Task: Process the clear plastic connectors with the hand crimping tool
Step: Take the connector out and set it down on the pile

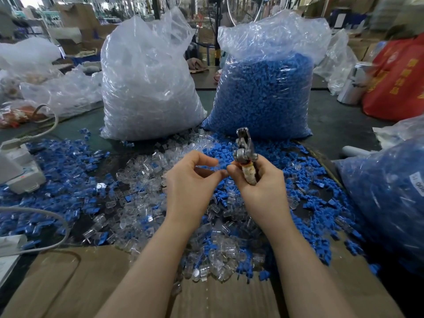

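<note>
My right hand [259, 187] grips the taped handles of a metal crimping tool [244, 146], whose jaws point up and away from me. My left hand [190, 180] is raised beside it with thumb and fingers curled together, pinching a small clear connector [220, 165] close to my right fingertips. Below both hands lies a heap of loose clear plastic connectors [142, 180] mixed with blue plastic pieces [307, 191] on the dark table.
A big bag of clear connectors [146, 88] and a big bag of blue pieces [263, 92] stand behind the heap. Another blue-filled bag [390, 198] sits right. A power strip [20, 171] with cables lies left. Cardboard [75, 283] covers the near edge.
</note>
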A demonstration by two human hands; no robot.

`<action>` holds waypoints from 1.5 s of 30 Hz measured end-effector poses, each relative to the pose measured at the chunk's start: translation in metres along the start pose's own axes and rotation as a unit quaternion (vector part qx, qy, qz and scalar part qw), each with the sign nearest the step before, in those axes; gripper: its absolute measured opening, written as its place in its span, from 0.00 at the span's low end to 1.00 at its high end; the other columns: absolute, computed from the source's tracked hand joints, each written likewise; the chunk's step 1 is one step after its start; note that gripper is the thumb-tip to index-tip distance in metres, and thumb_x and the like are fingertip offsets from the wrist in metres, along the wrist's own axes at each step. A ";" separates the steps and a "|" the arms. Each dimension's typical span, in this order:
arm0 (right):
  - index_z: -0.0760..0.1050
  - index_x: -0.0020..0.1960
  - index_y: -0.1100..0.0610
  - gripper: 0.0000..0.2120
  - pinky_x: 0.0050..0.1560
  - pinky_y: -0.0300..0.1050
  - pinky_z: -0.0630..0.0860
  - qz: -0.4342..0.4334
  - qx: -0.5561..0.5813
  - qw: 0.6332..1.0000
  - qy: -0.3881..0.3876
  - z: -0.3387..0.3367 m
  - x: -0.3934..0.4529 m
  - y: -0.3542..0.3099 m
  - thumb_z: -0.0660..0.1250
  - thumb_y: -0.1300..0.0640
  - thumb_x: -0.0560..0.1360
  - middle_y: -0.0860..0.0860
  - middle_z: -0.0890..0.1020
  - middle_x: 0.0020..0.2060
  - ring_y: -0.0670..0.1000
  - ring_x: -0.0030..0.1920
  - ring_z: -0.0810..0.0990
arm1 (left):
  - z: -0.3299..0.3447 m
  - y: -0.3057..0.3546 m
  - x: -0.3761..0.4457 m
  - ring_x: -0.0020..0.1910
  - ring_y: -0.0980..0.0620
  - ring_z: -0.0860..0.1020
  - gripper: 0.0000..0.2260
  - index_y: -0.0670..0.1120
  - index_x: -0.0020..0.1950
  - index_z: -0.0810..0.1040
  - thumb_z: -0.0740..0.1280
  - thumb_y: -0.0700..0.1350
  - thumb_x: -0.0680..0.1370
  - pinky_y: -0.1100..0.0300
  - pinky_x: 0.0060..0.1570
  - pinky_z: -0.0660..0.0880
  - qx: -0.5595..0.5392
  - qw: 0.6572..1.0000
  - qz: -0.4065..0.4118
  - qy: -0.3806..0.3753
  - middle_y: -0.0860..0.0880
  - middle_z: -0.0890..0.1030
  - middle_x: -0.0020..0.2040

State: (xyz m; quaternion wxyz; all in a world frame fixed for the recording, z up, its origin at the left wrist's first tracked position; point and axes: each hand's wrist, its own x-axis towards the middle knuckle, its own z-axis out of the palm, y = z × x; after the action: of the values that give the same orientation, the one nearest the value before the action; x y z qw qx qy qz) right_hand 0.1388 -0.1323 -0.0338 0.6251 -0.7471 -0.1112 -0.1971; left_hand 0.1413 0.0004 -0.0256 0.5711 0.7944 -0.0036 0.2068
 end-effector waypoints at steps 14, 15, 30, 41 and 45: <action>0.78 0.44 0.49 0.04 0.40 0.53 0.78 0.047 -0.025 0.998 0.022 0.002 -0.001 0.003 0.71 0.51 0.76 0.49 0.83 0.37 0.53 0.40 0.81 | -0.002 0.000 -0.001 0.42 0.59 0.84 0.09 0.48 0.46 0.80 0.76 0.37 0.72 0.61 0.42 0.81 -0.038 0.997 0.036 -0.053 0.53 0.85 0.42; 0.78 0.44 0.49 0.04 0.40 0.52 0.78 0.051 -0.023 0.998 0.013 0.002 -0.001 0.004 0.71 0.52 0.76 0.49 0.83 0.37 0.53 0.40 0.80 | -0.002 0.000 -0.001 0.41 0.60 0.84 0.09 0.49 0.46 0.81 0.76 0.38 0.72 0.62 0.42 0.81 -0.032 0.998 0.031 -0.045 0.54 0.85 0.42; 0.77 0.44 0.53 0.07 0.33 0.42 0.71 0.070 -0.064 0.995 0.013 0.004 0.000 0.006 0.70 0.50 0.76 0.43 0.79 0.30 0.42 0.31 0.75 | 0.000 -0.001 0.000 0.37 0.59 0.83 0.11 0.50 0.38 0.81 0.79 0.38 0.67 0.60 0.39 0.81 -0.024 1.000 -0.002 -0.001 0.55 0.84 0.36; 0.76 0.42 0.50 0.07 0.29 0.36 0.67 0.065 -0.064 0.996 0.015 0.001 0.001 0.008 0.70 0.50 0.76 0.39 0.78 0.29 0.40 0.29 0.73 | -0.006 0.003 0.004 0.39 0.58 0.84 0.08 0.46 0.43 0.82 0.78 0.37 0.70 0.68 0.38 0.79 -0.058 0.994 -0.020 -0.087 0.53 0.86 0.39; 0.76 0.43 0.51 0.05 0.28 0.33 0.67 0.056 -0.056 0.997 0.010 0.000 0.001 0.009 0.70 0.52 0.77 0.38 0.78 0.28 0.40 0.28 0.73 | -0.008 0.003 0.004 0.39 0.60 0.84 0.06 0.47 0.43 0.82 0.76 0.38 0.72 0.72 0.37 0.75 -0.093 0.989 -0.031 -0.109 0.55 0.86 0.39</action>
State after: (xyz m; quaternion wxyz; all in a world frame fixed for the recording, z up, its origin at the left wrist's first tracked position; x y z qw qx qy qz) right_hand 0.1433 -0.1345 -0.0415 0.5932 -0.7840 -0.0517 -0.1752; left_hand 0.1419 0.0079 -0.0194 0.6450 0.7552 -0.0605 0.0999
